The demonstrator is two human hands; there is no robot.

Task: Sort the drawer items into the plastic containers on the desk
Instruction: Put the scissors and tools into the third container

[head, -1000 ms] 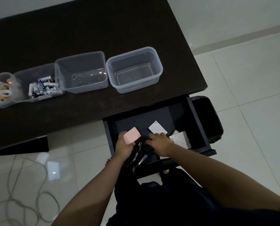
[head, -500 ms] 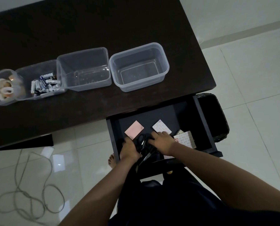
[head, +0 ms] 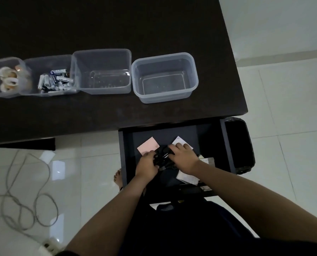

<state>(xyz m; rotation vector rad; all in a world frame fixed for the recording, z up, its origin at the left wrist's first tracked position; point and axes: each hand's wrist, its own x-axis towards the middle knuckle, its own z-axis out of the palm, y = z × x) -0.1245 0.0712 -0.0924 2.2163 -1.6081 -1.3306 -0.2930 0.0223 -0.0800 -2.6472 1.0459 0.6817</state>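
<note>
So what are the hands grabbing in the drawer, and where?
Both hands, left and right, close on a dark bundle of black-handled scissors, one at each side. Which part each grips cannot be told.

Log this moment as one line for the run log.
stage: gathering from drawer | left hand: on scissors | right hand: on scissors | containers: tape, batteries, two empty

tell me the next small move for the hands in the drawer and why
Probably lift the scissors out of the drawer and carry them to one of the two empty containers, such as the nearer one. Both the left hand and right hand are gathered on the dark handles, and the other two tubs already hold tape rolls and batteries.
</note>
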